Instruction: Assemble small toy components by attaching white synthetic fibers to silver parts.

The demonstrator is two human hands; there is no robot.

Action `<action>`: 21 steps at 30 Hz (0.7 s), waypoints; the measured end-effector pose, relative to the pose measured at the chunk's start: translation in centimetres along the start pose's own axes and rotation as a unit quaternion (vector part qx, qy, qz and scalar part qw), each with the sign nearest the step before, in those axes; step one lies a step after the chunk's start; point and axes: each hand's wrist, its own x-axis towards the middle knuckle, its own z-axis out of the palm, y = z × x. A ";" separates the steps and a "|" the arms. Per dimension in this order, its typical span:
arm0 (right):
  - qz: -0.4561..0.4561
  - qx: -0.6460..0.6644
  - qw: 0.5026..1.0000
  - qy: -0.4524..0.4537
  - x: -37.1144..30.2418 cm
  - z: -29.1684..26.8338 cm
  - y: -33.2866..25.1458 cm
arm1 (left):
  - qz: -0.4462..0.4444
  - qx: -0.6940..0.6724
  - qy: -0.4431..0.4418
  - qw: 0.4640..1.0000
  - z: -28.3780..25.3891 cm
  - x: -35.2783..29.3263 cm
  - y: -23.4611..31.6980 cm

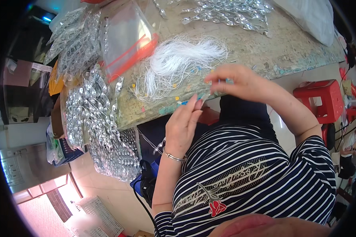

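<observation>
White string bundle (182,57): left hand (178,128) and right hand (239,83) face each other, fingers bent; whether either grips anything cannot be told. Bundle lies just beyond both, on the table (273,57). Judged light, limp, tangle-prone; take single loose ends.

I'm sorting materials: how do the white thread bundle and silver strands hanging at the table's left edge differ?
The silver strands are broader, twisted and shiny; the white thread bundle is fine and tangled. The white thread bundle lies on the table; the silver strands hang over its edge. Both are bunches of long pieces.
</observation>
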 end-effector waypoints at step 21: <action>0.192 0.030 0.959 0.205 5.6 -3.6 8.7 | -0.369 -0.312 -0.044 0.874 -1.3 -3.7 -1.3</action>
